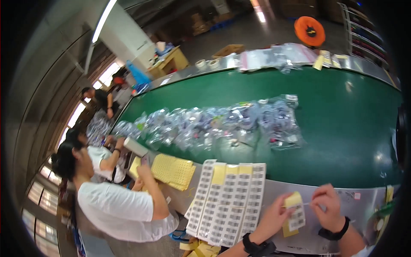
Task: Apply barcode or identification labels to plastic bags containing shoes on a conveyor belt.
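My left hand (274, 215) is closed on a small piece of label sheet (296, 219), with printed white stickers and yellow backing, held over the metal edge of the table. Just right of it, my right hand (329, 209) is closed in a pinch on a thin white strip (305, 204) that reaches toward the sheet piece; whether it is a peeled sticker I cannot tell. Both wrists wear black bands. Left of my hands, large sheets of barcode labels (229, 218) lie overlapping on the metal edge, with yellow backing strips (218, 174) on top.
On the green conveyor belt (334, 111) lies a long row of clear plastic bags with small items (197, 126). To the left, a co-worker in a white shirt (115, 210) handles something beside yellow sheets (173, 170). Flat plastic bags (274, 59) and tape rolls (201, 64) rest along the far edge.
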The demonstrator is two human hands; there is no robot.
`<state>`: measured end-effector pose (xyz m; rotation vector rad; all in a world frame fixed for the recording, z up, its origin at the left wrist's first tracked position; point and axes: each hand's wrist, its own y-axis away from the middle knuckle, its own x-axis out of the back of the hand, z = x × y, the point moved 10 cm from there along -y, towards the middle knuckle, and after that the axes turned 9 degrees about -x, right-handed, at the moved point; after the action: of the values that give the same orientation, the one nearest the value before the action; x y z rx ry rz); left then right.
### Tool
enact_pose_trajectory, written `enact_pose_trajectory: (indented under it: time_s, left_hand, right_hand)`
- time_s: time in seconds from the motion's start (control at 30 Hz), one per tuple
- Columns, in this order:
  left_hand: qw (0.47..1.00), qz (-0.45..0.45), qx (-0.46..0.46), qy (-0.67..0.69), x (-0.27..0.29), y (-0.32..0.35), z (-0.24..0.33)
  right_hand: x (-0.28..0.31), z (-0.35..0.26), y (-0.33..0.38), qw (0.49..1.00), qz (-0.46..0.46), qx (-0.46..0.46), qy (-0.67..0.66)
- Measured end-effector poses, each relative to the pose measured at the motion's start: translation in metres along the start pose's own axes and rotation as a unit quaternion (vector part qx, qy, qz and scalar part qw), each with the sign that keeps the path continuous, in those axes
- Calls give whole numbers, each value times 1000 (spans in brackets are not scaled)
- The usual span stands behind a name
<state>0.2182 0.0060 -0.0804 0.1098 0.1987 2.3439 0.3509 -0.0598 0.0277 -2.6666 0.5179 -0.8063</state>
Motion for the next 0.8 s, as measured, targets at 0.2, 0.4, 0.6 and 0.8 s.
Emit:
enact_pose_trajectory:
  time_s: [0.2,0.4,0.6,0.8]
  left_hand:
    - [980,166,-55,93,38,1,-29]
    - [997,71,14,2,-15,18,-45]
    - [989,100,41,-104,-2,24,-47]
    - [984,113,77,-116,5,24,-51]
  right_hand:
    - [99,148,-88,970,163,-131,-127]
    - [291,315,-52,820,318,-342,331]
    - [426,324,25,468,319,-443,694]
    - [441,355,39,537,227,-486,651]
